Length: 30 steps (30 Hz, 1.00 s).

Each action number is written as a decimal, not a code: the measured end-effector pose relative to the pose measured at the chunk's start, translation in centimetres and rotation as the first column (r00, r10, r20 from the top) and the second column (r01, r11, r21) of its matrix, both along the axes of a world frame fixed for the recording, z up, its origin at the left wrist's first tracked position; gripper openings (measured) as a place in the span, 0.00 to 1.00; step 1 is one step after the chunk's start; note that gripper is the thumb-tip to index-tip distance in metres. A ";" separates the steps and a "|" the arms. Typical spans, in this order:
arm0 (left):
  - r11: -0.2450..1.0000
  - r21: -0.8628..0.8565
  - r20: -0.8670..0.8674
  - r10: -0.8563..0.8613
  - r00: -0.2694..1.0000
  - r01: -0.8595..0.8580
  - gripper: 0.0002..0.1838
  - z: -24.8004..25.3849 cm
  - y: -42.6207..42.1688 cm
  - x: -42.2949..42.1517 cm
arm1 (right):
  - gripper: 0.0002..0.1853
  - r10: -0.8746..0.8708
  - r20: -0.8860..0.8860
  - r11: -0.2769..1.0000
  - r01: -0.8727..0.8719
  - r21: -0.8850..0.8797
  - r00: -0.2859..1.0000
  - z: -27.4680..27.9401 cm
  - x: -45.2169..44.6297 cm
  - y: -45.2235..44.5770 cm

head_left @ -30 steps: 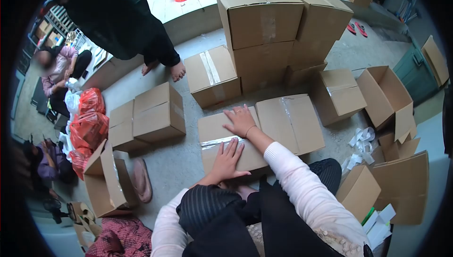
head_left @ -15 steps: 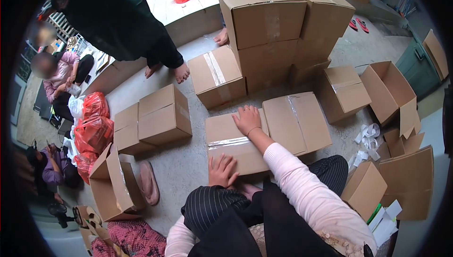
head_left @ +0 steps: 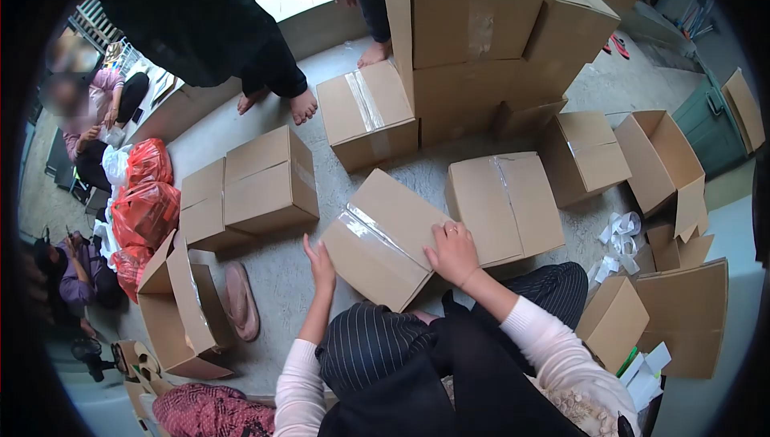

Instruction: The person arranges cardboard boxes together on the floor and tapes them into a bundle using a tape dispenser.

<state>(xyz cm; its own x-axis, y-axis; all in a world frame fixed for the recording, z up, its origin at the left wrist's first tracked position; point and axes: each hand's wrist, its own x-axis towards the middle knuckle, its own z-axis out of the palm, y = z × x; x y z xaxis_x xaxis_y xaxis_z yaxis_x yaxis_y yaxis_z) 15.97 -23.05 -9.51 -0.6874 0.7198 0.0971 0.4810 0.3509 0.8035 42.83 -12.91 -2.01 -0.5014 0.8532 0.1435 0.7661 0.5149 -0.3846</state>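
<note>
A taped cardboard box (head_left: 377, 224) sits at an angle in front of my knees, a shiny strip of clear tape along its top. My right hand (head_left: 451, 254) grips its right edge, fingers bent over the top. At the box's left corner is my left hand (head_left: 320, 265), fingers stretched out and pointing up; whether it touches the side I cannot tell. Just right of this box stands another closed box (head_left: 507, 204), close to my right hand.
Stacked boxes (head_left: 473, 36) rise ahead, with a person's bare feet (head_left: 303, 107) nearby. Left are closed boxes (head_left: 269, 180), an open box (head_left: 180, 309), red bags (head_left: 146, 212) and a slipper (head_left: 241, 301). An open carton (head_left: 662, 148) and white strips (head_left: 619, 240) lie right.
The box under my hands has turned and come away from the box beside it. My left hand has moved left off its top; my right hand has slid to its near right edge.
</note>
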 end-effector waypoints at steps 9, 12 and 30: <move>0.981 0.061 0.521 0.126 0.844 -0.184 0.21 0.2 8.1 -1.8 | 0.20 -0.054 -0.133 0.992 0.068 0.105 0.990 -0.6 3.7 14.3; 0.997 -0.013 0.426 0.080 0.901 -0.082 0.21 3.6 11.6 -1.4 | 0.22 -0.147 0.030 0.979 0.141 0.150 0.989 -3.6 4.3 15.6; 0.967 0.027 0.526 -0.229 0.819 0.253 0.19 2.2 10.5 1.9 | 0.16 -0.220 0.051 0.966 0.210 0.152 0.974 -3.3 4.1 13.6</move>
<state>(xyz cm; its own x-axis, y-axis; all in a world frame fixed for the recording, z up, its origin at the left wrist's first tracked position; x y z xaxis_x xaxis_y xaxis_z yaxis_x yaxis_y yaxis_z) 17.83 -12.56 -7.30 -0.4312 0.8640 -0.2600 0.0684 0.3186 0.9454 46.92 0.68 -5.31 -0.3214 0.9146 0.2453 0.8862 0.3818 -0.2625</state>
